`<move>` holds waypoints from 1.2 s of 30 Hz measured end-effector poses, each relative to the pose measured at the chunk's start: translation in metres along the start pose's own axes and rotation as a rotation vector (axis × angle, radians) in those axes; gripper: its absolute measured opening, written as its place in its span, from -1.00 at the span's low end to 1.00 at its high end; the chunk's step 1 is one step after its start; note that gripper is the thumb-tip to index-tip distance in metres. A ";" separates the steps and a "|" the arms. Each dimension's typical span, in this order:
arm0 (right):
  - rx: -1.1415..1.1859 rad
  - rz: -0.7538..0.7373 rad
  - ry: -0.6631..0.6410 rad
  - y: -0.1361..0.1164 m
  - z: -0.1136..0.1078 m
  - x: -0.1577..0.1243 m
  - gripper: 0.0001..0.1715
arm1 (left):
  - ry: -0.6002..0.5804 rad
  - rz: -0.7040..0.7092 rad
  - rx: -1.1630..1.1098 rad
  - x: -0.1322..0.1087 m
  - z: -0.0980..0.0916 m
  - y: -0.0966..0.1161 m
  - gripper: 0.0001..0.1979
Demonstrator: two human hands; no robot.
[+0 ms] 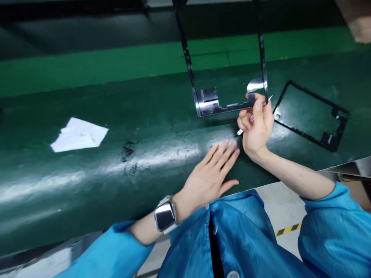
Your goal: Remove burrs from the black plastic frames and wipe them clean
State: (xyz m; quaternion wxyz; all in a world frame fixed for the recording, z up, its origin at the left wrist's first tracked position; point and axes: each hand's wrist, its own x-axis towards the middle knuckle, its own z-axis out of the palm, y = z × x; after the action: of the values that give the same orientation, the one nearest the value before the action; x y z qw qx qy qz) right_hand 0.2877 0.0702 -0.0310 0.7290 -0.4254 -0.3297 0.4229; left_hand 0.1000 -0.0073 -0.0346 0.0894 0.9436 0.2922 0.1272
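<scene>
Your right hand [256,127] is pinching the lower corner of a thin glossy black rectangular frame [207,101], its grip closed, holding it tilted above the green counter [87,181]. Your left hand [210,173] is lying flat, open. The frame is probably light and bendy, so the corners are offering the firmest hold.

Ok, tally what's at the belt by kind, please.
Black frames: 2
White paper: 1
Thin tool in right hand: 1
Total: 4
</scene>
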 end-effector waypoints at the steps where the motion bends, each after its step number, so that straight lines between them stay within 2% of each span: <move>1: 0.002 0.016 0.013 0.001 0.001 -0.001 -0.54 | -0.021 -0.003 -0.004 -0.002 0.007 0.006 -0.05; 2: 0.001 0.034 0.018 0.002 0.001 -0.001 -0.51 | -0.027 -0.043 0.001 -0.007 0.011 0.005 0.02; 4: 0.000 0.069 0.019 0.003 0.002 -0.003 -0.45 | -0.018 -0.149 0.030 -0.021 0.012 -0.011 0.00; 8: 0.032 0.196 0.001 -0.001 0.003 -0.007 -0.46 | 0.048 -0.371 0.053 -0.055 -0.005 -0.073 -0.13; 11: 0.038 0.282 -0.029 -0.012 0.003 -0.017 -0.55 | 0.173 -0.473 0.083 -0.065 -0.020 -0.101 -0.18; 15: 0.029 0.416 -0.074 -0.033 -0.001 -0.045 -0.58 | 0.312 -0.473 0.013 -0.045 -0.030 -0.099 -0.27; 18: 0.009 0.559 -0.105 -0.051 -0.010 -0.077 -0.55 | 0.275 -0.451 -0.051 -0.021 -0.026 -0.090 -0.37; 21: -0.025 0.867 -0.183 -0.071 -0.027 -0.105 -0.35 | 0.236 -0.439 -0.081 -0.007 -0.022 -0.088 -0.59; 24: -0.106 1.201 -0.493 -0.096 -0.047 -0.113 -0.30 | 0.242 -0.435 -0.097 -0.004 -0.024 -0.092 -0.70; 26: -0.213 1.261 -0.706 -0.115 -0.055 -0.104 -0.23 | 0.243 -0.420 -0.116 -0.006 -0.030 -0.094 -0.72; 27: -0.328 1.214 -0.771 -0.124 -0.056 -0.096 -0.23 | 0.242 -0.416 -0.127 -0.007 -0.032 -0.094 -0.72; 28: -0.443 1.099 -0.811 -0.131 -0.056 -0.086 -0.24 | 0.241 -0.421 -0.132 -0.009 -0.035 -0.094 -0.72; 31: -0.761 0.654 -0.904 -0.139 -0.049 -0.053 -0.58 | 0.242 -0.465 -0.118 -0.014 -0.039 -0.092 -0.71; 34: -0.964 0.271 -0.921 -0.128 -0.033 -0.025 -0.66 | 0.239 -0.488 -0.103 -0.020 -0.040 -0.088 -0.66; 36: -1.039 0.121 -0.972 -0.115 -0.020 -0.010 -0.64 | 0.244 -0.488 -0.108 -0.022 -0.042 -0.086 -0.69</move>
State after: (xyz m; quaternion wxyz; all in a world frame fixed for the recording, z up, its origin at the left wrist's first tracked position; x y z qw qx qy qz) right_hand 0.3385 0.0223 0.0629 0.1778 -0.4985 -0.7521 0.3928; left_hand 0.0247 0.0542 -0.0198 0.1315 0.8169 0.5123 0.2301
